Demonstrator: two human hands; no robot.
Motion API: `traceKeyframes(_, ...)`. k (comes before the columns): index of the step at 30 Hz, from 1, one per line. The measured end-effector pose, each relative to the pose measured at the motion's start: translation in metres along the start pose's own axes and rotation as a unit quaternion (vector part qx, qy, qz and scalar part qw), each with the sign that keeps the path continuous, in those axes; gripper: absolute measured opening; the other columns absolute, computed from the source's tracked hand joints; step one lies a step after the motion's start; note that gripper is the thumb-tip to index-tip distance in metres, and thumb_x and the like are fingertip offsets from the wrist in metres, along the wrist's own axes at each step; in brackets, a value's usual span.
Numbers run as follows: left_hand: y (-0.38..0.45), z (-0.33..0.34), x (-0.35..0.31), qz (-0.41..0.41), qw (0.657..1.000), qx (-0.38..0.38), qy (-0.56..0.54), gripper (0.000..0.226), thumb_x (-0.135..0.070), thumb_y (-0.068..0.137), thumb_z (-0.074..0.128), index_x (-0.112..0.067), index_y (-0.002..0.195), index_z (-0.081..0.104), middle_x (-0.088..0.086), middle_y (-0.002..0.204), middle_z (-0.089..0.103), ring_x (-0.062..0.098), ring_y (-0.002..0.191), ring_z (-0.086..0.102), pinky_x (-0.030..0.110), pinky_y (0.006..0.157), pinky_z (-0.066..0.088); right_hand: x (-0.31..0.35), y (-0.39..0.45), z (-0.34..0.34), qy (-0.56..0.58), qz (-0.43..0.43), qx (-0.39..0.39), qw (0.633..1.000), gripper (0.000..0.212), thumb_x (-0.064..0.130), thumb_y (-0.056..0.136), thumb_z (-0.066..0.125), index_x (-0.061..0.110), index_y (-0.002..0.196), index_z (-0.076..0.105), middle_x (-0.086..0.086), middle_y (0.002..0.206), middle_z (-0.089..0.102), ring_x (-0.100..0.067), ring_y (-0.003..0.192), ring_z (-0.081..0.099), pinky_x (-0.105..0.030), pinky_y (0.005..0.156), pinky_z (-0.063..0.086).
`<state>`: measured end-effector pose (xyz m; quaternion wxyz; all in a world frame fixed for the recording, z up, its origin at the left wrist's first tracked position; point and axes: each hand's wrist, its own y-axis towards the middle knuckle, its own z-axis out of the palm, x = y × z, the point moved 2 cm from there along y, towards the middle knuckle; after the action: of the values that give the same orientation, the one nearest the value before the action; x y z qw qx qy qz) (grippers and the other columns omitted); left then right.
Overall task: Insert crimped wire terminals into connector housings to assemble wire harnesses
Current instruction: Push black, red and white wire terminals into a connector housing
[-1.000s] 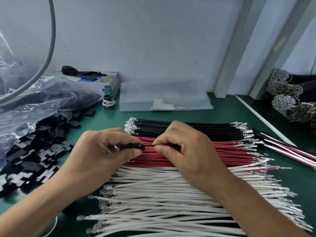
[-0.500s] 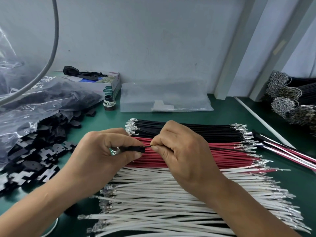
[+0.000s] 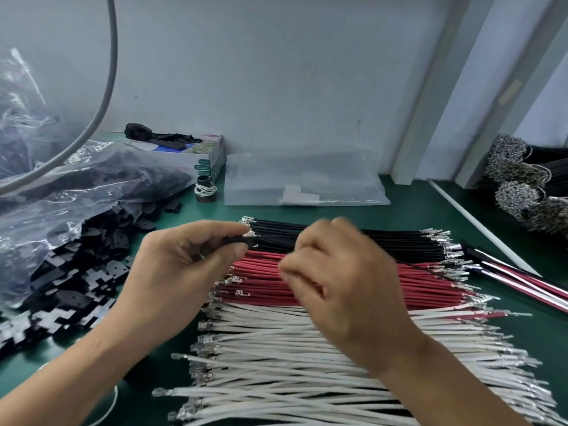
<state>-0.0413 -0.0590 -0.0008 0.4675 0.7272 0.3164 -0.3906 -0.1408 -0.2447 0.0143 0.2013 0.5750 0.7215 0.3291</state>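
I see my left hand [image 3: 172, 272] pinching the small black plastic connector housing [image 3: 238, 240] at 12 o'clock of the red wire row [image 3: 353, 290]; my blurred right hand's [image 3: 344, 281] grip I cannot tell.

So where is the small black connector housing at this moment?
In the head view, the black connector housing is pinched in the left hand, left of centre, just above the left ends of the black wires.

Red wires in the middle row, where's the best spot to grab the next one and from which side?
Pinch a red wire on its insulation just behind the left-end terminals, probably coming from above with the right hand. The wires lie flat, packed side by side, so only their tops are free, and those ends face the connector housing held in the left hand.
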Motion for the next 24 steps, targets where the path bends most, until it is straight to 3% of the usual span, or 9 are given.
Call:
traceKeyframes(2,0.001,0.000,0.002,-0.013,1.000,-0.009,-0.010,0.024,-0.023,0.075,0.080,-0.034,0.096,0.082,-0.001,0.078,0.078,0.028,0.068,0.070,0.023,0.064,0.060,0.006,-0.003,0.010,0.003,0.026,0.108,0.994,0.013,0.034,0.086,0.076,0.027,0.097,0.076,0.011,0.089,0.058,-0.014,0.085,0.051,-0.035,0.068,0.049)
traceKeyframes(4,0.000,0.002,0.002,-0.024,0.999,-0.010,-0.018,0.024,-0.026,0.073,0.080,-0.032,0.096,0.082,0.001,0.080,0.079,0.030,0.072,0.072,0.033,0.070,0.063,0.006,-0.002,0.016,0.022,0.065,0.150,0.986,0.019,0.037,0.087,0.074,0.033,0.105,0.075,0.015,0.092,0.058,-0.011,0.091,0.050,-0.034,0.075,0.049)
traceKeyframes(10,0.000,0.003,-0.002,-0.028,0.999,-0.013,-0.024,0.021,-0.008,0.077,0.082,-0.020,0.095,0.082,-0.002,0.073,0.078,-0.002,0.056,0.062,0.008,0.055,0.048,0.003,0.001,0.014,0.083,0.109,0.126,0.982,0.003,0.030,0.087,0.076,0.031,0.089,0.077,0.016,0.087,0.061,-0.004,0.087,0.053,-0.032,0.074,0.050)
traceKeyframes(15,0.002,-0.001,-0.003,-0.054,0.996,-0.015,-0.073,0.021,-0.019,0.072,0.081,-0.023,0.093,0.084,0.007,0.078,0.078,0.009,0.061,0.066,0.016,0.061,0.056,-0.012,0.002,0.003,0.152,0.136,0.091,0.975,0.015,0.018,0.091,0.072,0.029,0.098,0.078,0.016,0.088,0.064,-0.004,0.085,0.063,-0.030,0.075,0.053)
traceKeyframes(18,0.002,-0.004,-0.003,-0.086,0.989,0.005,-0.122,0.029,-0.032,0.066,0.081,-0.026,0.094,0.084,0.012,0.082,0.079,0.020,0.066,0.066,0.028,0.064,0.055,-0.017,0.001,-0.004,0.174,0.142,0.057,0.973,0.022,0.012,0.093,0.069,0.027,0.107,0.078,0.015,0.086,0.058,-0.008,0.083,0.061,-0.021,0.072,0.048)
traceKeyframes(24,0.002,-0.002,-0.004,-0.108,0.977,0.046,-0.178,0.032,-0.027,0.064,0.080,-0.013,0.093,0.084,0.018,0.083,0.078,0.018,0.065,0.066,0.018,0.062,0.056,-0.013,-0.002,-0.007,0.201,0.151,0.011,0.968,0.011,0.019,0.089,0.075,0.027,0.096,0.079,0.013,0.083,0.059,-0.013,0.080,0.062,-0.029,0.069,0.052)
